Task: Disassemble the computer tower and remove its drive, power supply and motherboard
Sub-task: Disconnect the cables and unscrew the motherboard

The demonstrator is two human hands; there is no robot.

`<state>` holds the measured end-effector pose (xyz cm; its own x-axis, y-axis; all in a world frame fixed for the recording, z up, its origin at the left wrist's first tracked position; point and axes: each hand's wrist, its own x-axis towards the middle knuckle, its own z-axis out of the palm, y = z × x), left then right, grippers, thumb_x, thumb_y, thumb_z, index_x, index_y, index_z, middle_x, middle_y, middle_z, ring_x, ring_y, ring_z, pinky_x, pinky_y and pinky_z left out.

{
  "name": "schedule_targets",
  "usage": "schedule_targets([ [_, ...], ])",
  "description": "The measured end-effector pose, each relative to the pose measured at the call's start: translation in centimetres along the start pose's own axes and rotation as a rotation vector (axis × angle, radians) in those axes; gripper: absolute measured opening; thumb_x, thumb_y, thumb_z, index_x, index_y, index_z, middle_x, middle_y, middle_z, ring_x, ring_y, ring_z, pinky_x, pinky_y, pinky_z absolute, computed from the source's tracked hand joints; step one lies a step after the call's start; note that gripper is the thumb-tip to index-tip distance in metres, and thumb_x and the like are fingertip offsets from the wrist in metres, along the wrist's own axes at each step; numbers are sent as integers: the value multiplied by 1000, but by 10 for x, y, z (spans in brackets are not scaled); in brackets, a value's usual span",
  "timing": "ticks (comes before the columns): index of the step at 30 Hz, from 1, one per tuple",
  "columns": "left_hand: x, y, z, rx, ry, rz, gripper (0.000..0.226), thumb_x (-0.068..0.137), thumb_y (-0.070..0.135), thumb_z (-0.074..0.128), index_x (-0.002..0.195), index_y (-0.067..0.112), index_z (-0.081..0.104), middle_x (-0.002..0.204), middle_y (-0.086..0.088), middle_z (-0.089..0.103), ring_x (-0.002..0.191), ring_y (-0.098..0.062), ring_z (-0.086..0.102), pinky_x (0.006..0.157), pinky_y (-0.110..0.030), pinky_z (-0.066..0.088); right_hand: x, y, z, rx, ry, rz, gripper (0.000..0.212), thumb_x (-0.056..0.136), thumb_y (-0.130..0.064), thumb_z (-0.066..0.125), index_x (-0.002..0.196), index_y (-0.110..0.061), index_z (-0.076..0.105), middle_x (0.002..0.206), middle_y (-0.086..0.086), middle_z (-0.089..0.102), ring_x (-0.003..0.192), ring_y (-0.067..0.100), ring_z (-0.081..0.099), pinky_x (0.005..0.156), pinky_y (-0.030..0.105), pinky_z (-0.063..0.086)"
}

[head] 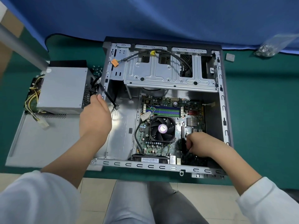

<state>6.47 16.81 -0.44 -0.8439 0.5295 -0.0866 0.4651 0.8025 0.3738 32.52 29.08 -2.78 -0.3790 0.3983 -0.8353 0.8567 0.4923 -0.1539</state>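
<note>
Your green worktop (258, 110) carries the open computer case (223, 101) in the middle. To its left lies a grey side panel (40, 143) with the power supply (63, 89) resting on its far end. At the far right you have a small square chip (230, 57) and a clear bag of screws (273, 46).

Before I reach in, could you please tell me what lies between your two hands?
In the head view, the black CPU cooler fan on the green motherboard lies between left hand and right hand.
</note>
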Motion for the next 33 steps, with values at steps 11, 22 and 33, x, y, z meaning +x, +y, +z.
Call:
schedule_targets([
  [11,1,-1,2,-18,11,-9,39,103,30,16,103,4,46,61,-1,35,61,-28,39,59,-38,30,-1,2,3,-84,16,-10,20,87,1,51,88,-18,57,103,4,61,92,20,58,68,24,41],
  [22,1,-1,2,2,17,-8,39,103,30,17,103,5,46,60,-1,34,63,-29,38,59,-38,27,-8,3,3,-328,105,-72,20,84,-33,65,92,-14,64,81,0,55,77,20,55,60,27,42],
  [33,1,-1,2,3,3,-11,40,103,31,16,106,4,46,75,-13,47,68,-30,39,60,-38,28,-10,-5,8,-612,135,-439,19,92,-26,54,85,-11,63,83,6,64,79,27,62,65,30,48],
])
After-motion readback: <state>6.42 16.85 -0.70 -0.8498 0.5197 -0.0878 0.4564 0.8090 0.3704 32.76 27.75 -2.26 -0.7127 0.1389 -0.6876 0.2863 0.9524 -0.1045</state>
